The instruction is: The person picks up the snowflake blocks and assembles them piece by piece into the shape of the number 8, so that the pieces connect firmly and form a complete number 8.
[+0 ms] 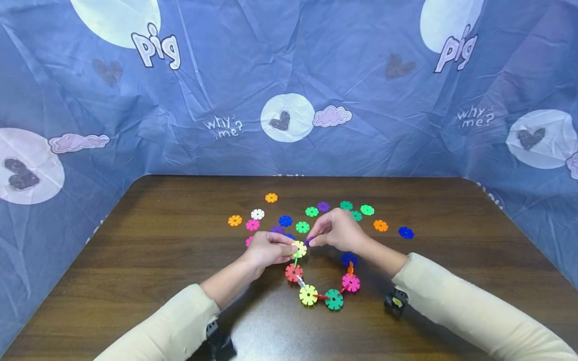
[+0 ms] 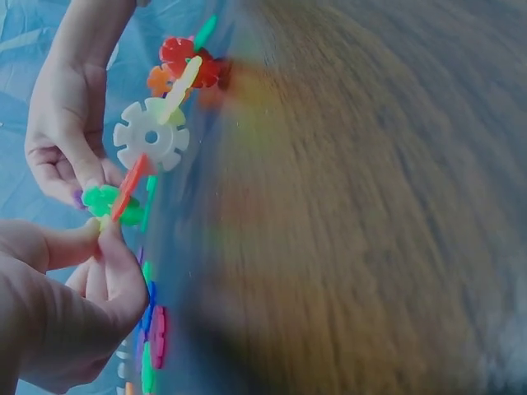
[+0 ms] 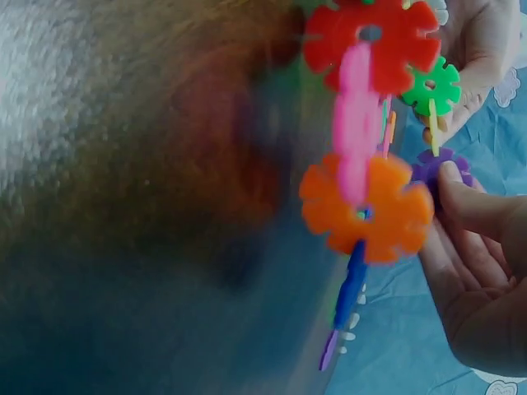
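My left hand (image 1: pixel 267 250) pinches a pale yellow notched disc (image 1: pixel 299 249) at one end of a chain of slotted plastic discs. In my right hand (image 1: pixel 339 231), thumb and fingers pinch a purple disc (image 3: pixel 442 169). The purple disc's edge meets the yellow one in the right wrist view; how deep the slots engage is hidden. From the yellow disc the chain curves through a green disc (image 3: pixel 432 86), a red disc (image 1: pixel 293 273), a white disc (image 2: pixel 151 137), another yellow disc (image 1: pixel 308 295), a teal disc (image 1: pixel 334 299), red, a pink disc (image 1: pixel 350 283) and orange to a blue disc (image 1: pixel 349 259).
Several loose discs lie beyond the hands on the brown wooden table (image 1: pixel 149 260), among them an orange disc (image 1: pixel 271 198), a white loose disc (image 1: pixel 258 214) and, at right, a blue loose disc (image 1: pixel 406 232). A blue printed cloth (image 1: pixel 289 65) hangs behind the table.
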Tool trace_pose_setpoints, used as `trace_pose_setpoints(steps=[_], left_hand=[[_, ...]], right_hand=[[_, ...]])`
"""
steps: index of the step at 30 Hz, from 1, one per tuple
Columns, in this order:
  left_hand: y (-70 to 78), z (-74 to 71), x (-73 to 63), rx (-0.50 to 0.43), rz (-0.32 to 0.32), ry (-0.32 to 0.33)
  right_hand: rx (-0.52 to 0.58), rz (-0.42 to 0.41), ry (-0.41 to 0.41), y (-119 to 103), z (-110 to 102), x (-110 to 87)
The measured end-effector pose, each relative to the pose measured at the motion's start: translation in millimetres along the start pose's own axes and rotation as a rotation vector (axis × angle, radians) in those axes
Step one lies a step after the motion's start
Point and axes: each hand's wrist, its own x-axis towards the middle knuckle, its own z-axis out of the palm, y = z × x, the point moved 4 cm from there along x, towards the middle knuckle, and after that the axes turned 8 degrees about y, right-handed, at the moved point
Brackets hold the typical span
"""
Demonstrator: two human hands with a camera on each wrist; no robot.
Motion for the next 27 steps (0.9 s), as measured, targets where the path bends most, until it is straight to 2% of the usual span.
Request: trace_pose_setpoints(steps=[6,10,16,21,27], left_hand=[[2.7,3.1,0.3,-0.008,0.018,0.048],[2.3,4.1,0.6,-0.009,0.003,0.067],[0.1,4.1,0.8,-0.026,-0.009,0.083],[-2.6,4.0,0.9,-0.002,-0.011,0.066],[-1.2,3.3,-0.3,0.059,-0.01,0.006]], right_hand=[[0.068,-0.049,0.044,-0.3,-0.6,0.3],[0.057,-0.08,0.059,-1.6,-1.1,-0.6],[0.117,-0.032,0.023,2.5,2.9,-0.8],[0.135,-0.046,-0.007,4.4,5.5,-0.7],[0.159,-0.096,-0.081,6.1,5.7,2.6]])
